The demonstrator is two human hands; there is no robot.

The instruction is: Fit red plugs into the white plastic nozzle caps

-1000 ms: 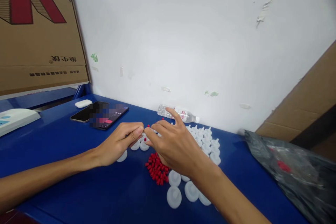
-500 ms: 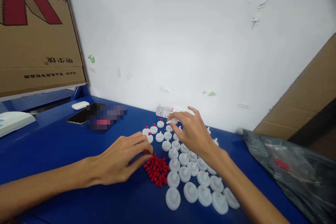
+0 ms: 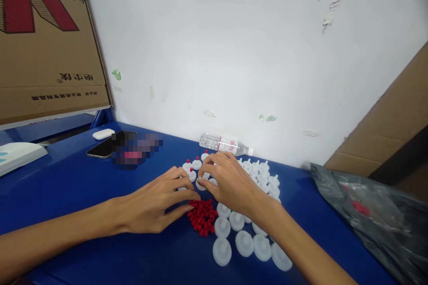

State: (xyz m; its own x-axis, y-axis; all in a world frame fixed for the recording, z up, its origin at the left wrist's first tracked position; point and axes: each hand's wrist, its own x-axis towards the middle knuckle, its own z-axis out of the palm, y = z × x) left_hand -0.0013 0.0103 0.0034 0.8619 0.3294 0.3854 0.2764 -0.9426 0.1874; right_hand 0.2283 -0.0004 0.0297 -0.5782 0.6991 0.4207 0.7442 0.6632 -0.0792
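Left hand (image 3: pixel 152 204): at piled red caps (image 3: pixel 202 219), grip unclear to us. Right hand (image 3: pixel 230 183): pinching white spouted lid (image 3: pixel 201 185) beyond them. We judge: picking stage; next calls for aligning the two.

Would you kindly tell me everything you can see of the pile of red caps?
The pile of red caps is a loose heap of small, plastic-looking tubes, some with open ends showing, lying at mixed angles on the blue table. White discs with stems lie along its right side. The left hand's thumb reaches its upper left edge; contact is unclear.
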